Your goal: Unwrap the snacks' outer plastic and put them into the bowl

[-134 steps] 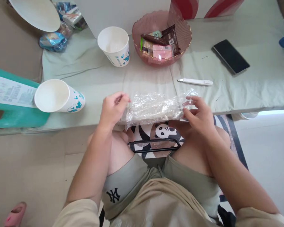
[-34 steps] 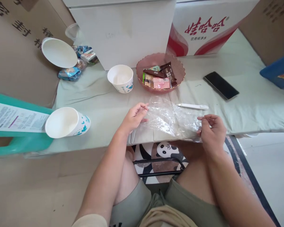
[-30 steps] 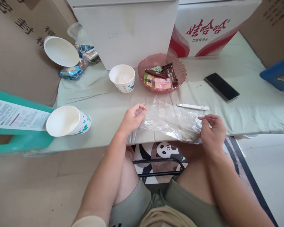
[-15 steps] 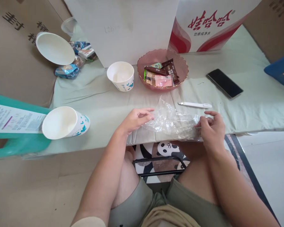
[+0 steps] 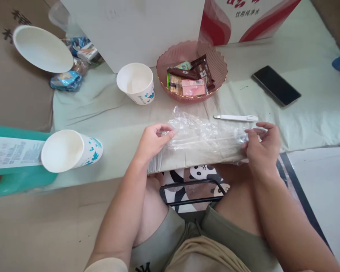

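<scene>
A crumpled clear plastic bag (image 5: 204,136) lies on the pale green cloth near the table's front edge (image 5: 187,160). My left hand (image 5: 153,140) pinches the bag's left end with curled fingers. My right hand (image 5: 261,145) grips the bag's right end, thumb and fingers closed on the film. The bag is stretched between both hands. A white pen-like tool (image 5: 235,118) lies just beyond the bag, close to my right fingers.
A pink bowl (image 5: 218,64) with wrapped snacks stands behind the bag. One paper cup (image 5: 136,83) stands upright, another (image 5: 70,150) lies on its side at the left. A black phone (image 5: 276,85) lies at the right. White and red boxes stand at the back.
The bag has been pulled flatter and longer between my hands, and my left hand has closed on its end. The view has tilted down and nearer to the table.
</scene>
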`<action>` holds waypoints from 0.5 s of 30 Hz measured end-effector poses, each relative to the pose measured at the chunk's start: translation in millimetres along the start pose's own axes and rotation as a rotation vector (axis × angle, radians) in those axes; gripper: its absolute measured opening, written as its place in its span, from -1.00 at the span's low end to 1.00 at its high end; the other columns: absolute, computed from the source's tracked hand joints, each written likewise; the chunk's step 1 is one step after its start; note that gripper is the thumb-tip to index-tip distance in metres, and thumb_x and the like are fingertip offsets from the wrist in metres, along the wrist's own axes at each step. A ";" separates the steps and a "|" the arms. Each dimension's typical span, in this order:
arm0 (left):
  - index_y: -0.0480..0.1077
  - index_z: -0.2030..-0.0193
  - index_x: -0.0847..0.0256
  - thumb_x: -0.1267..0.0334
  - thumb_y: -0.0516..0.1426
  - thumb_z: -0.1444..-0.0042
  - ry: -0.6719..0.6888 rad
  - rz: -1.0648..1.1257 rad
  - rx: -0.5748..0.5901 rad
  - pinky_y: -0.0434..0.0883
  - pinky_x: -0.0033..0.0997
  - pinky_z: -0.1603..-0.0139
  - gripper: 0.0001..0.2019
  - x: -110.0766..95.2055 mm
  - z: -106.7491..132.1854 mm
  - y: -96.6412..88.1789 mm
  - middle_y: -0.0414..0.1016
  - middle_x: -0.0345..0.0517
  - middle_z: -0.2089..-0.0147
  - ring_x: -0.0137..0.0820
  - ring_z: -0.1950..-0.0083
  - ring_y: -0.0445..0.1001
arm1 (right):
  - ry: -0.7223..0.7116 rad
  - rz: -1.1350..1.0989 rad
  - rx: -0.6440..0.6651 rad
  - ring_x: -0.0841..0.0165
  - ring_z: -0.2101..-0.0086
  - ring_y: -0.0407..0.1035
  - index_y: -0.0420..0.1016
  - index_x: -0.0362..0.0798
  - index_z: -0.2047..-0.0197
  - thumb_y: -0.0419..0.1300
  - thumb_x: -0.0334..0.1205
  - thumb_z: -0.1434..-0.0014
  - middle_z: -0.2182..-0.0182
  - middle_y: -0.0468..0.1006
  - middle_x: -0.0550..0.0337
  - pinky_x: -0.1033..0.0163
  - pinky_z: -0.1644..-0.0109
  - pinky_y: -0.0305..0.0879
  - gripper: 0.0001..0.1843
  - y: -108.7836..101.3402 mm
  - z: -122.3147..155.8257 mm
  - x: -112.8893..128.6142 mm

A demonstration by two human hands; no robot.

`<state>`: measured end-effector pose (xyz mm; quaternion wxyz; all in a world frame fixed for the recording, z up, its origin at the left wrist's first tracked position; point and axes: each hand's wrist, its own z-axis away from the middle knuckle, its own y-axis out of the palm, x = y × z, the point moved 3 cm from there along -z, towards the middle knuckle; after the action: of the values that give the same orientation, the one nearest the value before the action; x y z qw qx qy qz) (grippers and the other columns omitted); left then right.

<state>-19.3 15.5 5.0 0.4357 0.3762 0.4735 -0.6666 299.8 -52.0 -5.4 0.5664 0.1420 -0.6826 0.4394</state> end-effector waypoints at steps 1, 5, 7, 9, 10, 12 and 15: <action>0.58 0.23 0.26 0.05 0.32 0.02 -0.008 -0.021 -0.045 0.33 -0.44 0.33 -0.68 1.1 1.0 -2.2 0.61 -0.07 0.26 -0.44 0.35 0.42 | -0.008 0.037 -0.001 0.53 0.67 0.27 0.34 0.06 0.03 0.21 -0.18 -0.16 0.22 0.56 0.28 0.30 0.58 0.20 -0.70 1.4 -0.1 -0.9; 0.52 0.33 0.23 0.11 0.28 0.00 -0.016 -0.071 -0.167 0.34 -0.44 0.33 -0.78 5.3 0.1 -7.0 0.58 -0.12 0.31 -0.43 0.35 0.43 | -0.104 0.198 -0.018 0.41 0.50 0.39 0.36 0.02 -0.06 0.17 -0.31 -0.06 0.11 0.51 0.14 0.07 0.27 0.46 -0.55 1.2 5.2 3.3; 0.48 0.28 0.20 0.16 0.27 -0.01 -0.042 -0.035 -0.170 0.31 -0.47 0.41 -0.81 7.2 -1.5 -6.7 0.55 -0.17 0.34 -0.47 0.43 0.38 | -0.238 0.312 -0.085 0.21 0.20 0.48 0.37 -0.01 -0.12 0.22 -0.31 -0.02 -0.07 0.40 -0.04 -0.13 -0.02 0.45 -0.46 -7.0 14.9 13.8; 0.43 0.19 0.17 0.22 0.26 -0.01 -0.070 0.017 -0.139 0.28 -0.48 0.48 -0.78 8.0 -2.6 -5.5 0.52 -0.23 0.38 -0.51 0.52 0.33 | -0.391 0.362 -0.162 0.03 -0.04 0.41 0.38 -0.01 -0.14 0.26 -0.28 -0.04 -0.16 0.30 -0.13 -0.21 -0.13 0.39 -0.45 -17.5 29.6 30.0; 0.40 0.15 0.15 0.25 0.26 -0.02 -0.075 0.036 -0.118 0.27 -0.49 0.50 -0.76 7.7 -2.9 -5.1 0.51 -0.25 0.39 -0.52 0.54 0.31 | -0.462 0.356 -0.172 0.00 -0.07 0.39 0.39 0.02 -0.11 0.25 -0.26 -0.08 -0.13 0.34 -0.12 -0.21 -0.13 0.40 -0.51 -21.1 37.3 39.4; 0.37 0.11 0.14 0.28 0.25 -0.03 -0.059 0.047 -0.074 0.28 -0.49 0.51 -0.74 5.4 -3.1 -5.4 0.52 -0.26 0.38 -0.53 0.55 0.31 | -0.586 0.323 -0.069 0.04 -0.02 0.44 0.43 0.07 -0.01 0.22 -0.25 -0.18 0.03 0.47 -0.02 -0.17 -0.12 0.42 -0.69 -18.0 48.5 58.8; 0.40 0.08 0.14 0.23 0.28 -0.03 0.016 0.056 0.030 0.26 -0.51 0.51 -0.69 -0.8 -1.4 -8.5 0.56 -0.21 0.32 -0.54 0.52 0.34 | -0.629 0.259 0.340 0.05 -0.06 0.47 0.44 0.10 -0.04 0.29 -0.18 -0.14 0.01 0.58 0.05 -0.19 -0.23 0.36 -0.62 17.6 46.1 82.3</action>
<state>-26.8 18.5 7.8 0.4446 0.4011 0.4565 -0.6580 231.6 -51.9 62.1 0.2374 0.2746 -0.7527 0.5493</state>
